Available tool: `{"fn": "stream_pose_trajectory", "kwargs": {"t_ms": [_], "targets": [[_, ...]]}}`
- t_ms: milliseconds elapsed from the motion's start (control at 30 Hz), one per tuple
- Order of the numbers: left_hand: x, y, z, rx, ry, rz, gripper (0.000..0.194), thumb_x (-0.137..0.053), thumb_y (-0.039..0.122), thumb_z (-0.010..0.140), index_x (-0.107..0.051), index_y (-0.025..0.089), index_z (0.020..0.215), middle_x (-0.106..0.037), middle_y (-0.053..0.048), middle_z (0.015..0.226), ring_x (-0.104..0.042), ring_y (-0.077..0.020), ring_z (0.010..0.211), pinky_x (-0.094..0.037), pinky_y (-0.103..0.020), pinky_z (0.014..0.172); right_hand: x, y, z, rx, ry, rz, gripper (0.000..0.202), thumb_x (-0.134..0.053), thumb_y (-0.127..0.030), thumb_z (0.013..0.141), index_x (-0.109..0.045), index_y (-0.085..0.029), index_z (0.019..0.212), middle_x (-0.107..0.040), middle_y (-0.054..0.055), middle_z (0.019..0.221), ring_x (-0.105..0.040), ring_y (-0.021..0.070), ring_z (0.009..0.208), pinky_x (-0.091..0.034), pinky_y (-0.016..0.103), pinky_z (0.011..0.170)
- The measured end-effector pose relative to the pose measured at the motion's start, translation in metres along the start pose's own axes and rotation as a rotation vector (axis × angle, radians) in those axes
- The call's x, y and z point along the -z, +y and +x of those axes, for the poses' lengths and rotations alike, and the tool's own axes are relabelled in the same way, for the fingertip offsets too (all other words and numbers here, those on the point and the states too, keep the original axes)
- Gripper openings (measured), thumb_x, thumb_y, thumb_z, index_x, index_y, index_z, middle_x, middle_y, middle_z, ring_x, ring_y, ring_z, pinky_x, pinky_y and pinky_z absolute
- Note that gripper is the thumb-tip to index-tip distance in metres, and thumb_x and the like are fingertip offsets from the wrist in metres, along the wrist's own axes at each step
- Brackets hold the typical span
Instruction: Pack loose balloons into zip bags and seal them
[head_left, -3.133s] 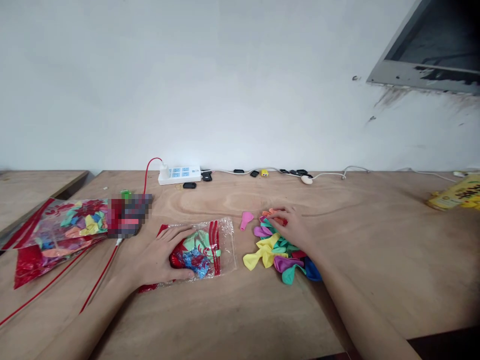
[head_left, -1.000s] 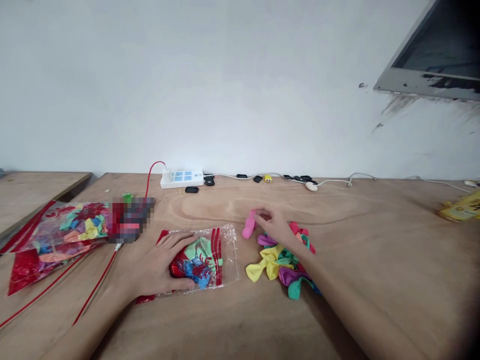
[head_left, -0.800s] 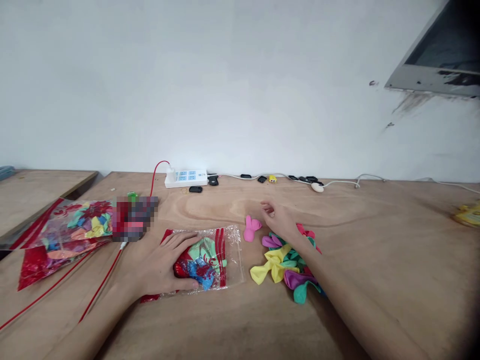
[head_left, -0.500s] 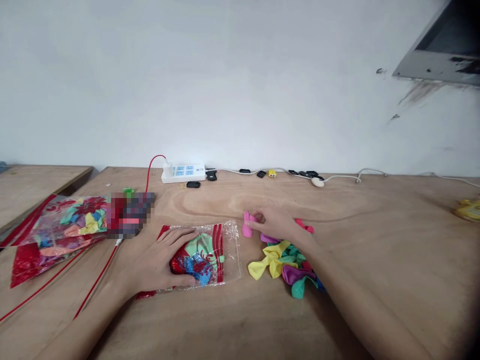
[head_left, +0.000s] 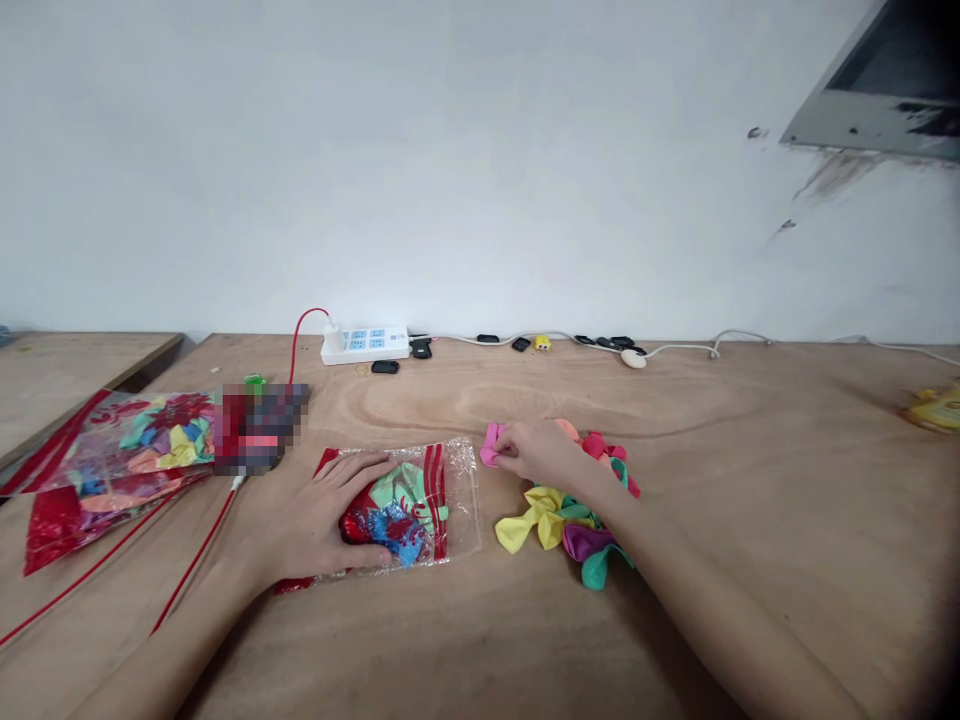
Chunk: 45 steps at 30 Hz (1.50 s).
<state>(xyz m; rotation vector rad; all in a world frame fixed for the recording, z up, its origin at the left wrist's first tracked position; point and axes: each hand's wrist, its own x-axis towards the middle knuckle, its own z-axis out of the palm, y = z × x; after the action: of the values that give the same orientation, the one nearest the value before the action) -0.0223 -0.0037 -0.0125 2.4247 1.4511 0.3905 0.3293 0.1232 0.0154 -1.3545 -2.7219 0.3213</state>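
My left hand (head_left: 322,520) lies with fingers stretched over a clear plastic bag (head_left: 461,510) with red printing. Green and blue balloons (head_left: 397,520) show through the bag, whose clear end points right. My right hand (head_left: 536,455) pinches a pink balloon (head_left: 491,445) against the table, just past the bag's right end. Under and beside the right wrist is a loose heap of balloons: yellow ones (head_left: 529,520) at the left, a purple one (head_left: 585,542) and a green one (head_left: 596,570) nearest me, red ones (head_left: 600,443) behind. The forearm hides part of the heap.
More balloon bags (head_left: 142,430) lie at the left beside a blurred-out flat object (head_left: 270,425). A red cable (head_left: 199,555) runs toward me. Along the wall are a white power strip (head_left: 367,345), small black pieces, a yellow piece (head_left: 542,343) and a white cord (head_left: 682,348).
My right hand has shifted slightly left and its fingers have closed over the pink balloon, covering more of it. More of the red balloons shows behind the wrist. My left hand stays on the bag.
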Motion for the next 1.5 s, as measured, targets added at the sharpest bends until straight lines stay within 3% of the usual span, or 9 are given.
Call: {"fn": "stream_pose_trajectory", "kwargs": {"t_ms": [167, 333, 467, 600, 800, 933, 1133, 1300, 1500], "targets": [[-0.001, -0.001, 0.000, 0.009, -0.013, -0.001, 0.102, -0.076, 0.076, 0.083, -0.034, 0.035, 0.166, -0.040, -0.009, 0.169, -0.042, -0.0390, 0.152, -0.038, -0.056, 0.123, 0.001, 0.002, 0.002, 0.051, 0.057, 0.117, 0.028, -0.065, -0.039, 0.096, -0.078, -0.025, 0.075, -0.066, 0.000, 0.062, -0.052, 0.0150, 0.057, -0.027, 0.030, 0.055], [0.000, 0.000, -0.001, 0.001, 0.006, 0.003, 0.103, -0.077, 0.076, 0.082, -0.035, 0.035, 0.166, -0.043, -0.009, 0.167, -0.045, -0.0391, 0.150, -0.039, -0.055, 0.122, 0.024, -0.011, -0.005, 0.056, 0.031, 0.567, 0.036, -0.066, -0.054, 0.096, -0.082, -0.022, 0.093, -0.074, 0.002, 0.076, -0.061, 0.0165, 0.065, -0.040, 0.028, 0.056], [0.001, 0.001, 0.000, 0.001, 0.006, 0.001, 0.102, -0.077, 0.076, 0.081, -0.036, 0.035, 0.165, -0.043, -0.009, 0.168, -0.046, -0.0387, 0.149, -0.041, -0.054, 0.121, 0.042, -0.024, -0.014, 0.087, -0.024, 0.798, 0.035, -0.069, -0.056, 0.094, -0.082, -0.024, 0.097, -0.077, 0.004, 0.086, -0.063, 0.0174, 0.071, -0.046, 0.027, 0.058], [0.004, 0.004, 0.000, 0.002, 0.006, -0.015, 0.102, -0.078, 0.075, 0.081, -0.036, 0.034, 0.165, -0.042, -0.009, 0.168, -0.045, -0.0387, 0.150, -0.040, -0.054, 0.122, 0.043, -0.034, -0.017, 0.077, -0.088, 0.898, 0.030, -0.073, -0.052, 0.092, -0.081, -0.025, 0.099, -0.077, 0.002, 0.087, -0.065, 0.0168, 0.074, -0.048, 0.027, 0.061], [0.010, 0.012, 0.002, 0.022, 0.016, -0.031, 0.093, -0.076, 0.070, 0.086, -0.037, 0.034, 0.162, -0.050, -0.008, 0.163, -0.051, -0.0364, 0.145, -0.044, -0.051, 0.119, 0.014, -0.041, -0.012, 0.182, -0.190, 0.852, 0.021, -0.071, -0.040, 0.094, -0.080, -0.022, 0.098, -0.080, 0.002, 0.087, -0.069, 0.0179, 0.076, -0.049, 0.028, 0.066], [0.011, 0.014, 0.002, 0.049, 0.081, -0.035, 0.076, -0.070, 0.067, 0.093, -0.048, 0.031, 0.156, -0.063, -0.008, 0.151, -0.062, -0.0343, 0.134, -0.050, -0.047, 0.113, 0.002, -0.040, -0.009, 0.157, -0.215, 0.814, 0.015, -0.069, -0.034, 0.092, -0.078, -0.021, 0.092, -0.081, 0.002, 0.085, -0.071, 0.0185, 0.074, -0.050, 0.028, 0.066], [0.004, 0.014, 0.000, 0.067, 0.222, -0.128, 0.061, -0.069, 0.059, 0.096, -0.056, 0.029, 0.147, -0.073, -0.005, 0.135, -0.071, -0.0289, 0.119, -0.058, -0.039, 0.101, 0.030, -0.040, -0.016, 0.062, -0.119, 0.859, 0.017, -0.069, -0.037, 0.093, -0.078, -0.023, 0.096, -0.083, 0.004, 0.093, -0.077, 0.0214, 0.085, -0.056, 0.030, 0.073], [-0.011, 0.010, -0.002, 0.101, 0.388, -0.277, 0.057, -0.074, 0.057, 0.093, -0.063, 0.026, 0.140, -0.076, -0.005, 0.128, -0.074, -0.0287, 0.115, -0.061, -0.040, 0.100, 0.056, -0.052, -0.027, 0.077, -0.025, 0.878, 0.024, -0.071, -0.042, 0.094, -0.079, -0.021, 0.101, -0.082, 0.004, 0.095, -0.075, 0.0199, 0.086, -0.056, 0.029, 0.073], [-0.016, 0.010, -0.001, 0.100, 0.423, -0.309, 0.055, -0.079, 0.053, 0.091, -0.066, 0.028, 0.138, -0.075, -0.007, 0.134, -0.072, -0.0318, 0.122, -0.060, -0.045, 0.104, 0.049, -0.061, -0.028, 0.058, -0.183, 0.724, 0.022, -0.068, -0.038, 0.094, -0.078, -0.019, 0.096, -0.080, 0.004, 0.085, -0.071, 0.0186, 0.075, -0.050, 0.027, 0.062]]}}
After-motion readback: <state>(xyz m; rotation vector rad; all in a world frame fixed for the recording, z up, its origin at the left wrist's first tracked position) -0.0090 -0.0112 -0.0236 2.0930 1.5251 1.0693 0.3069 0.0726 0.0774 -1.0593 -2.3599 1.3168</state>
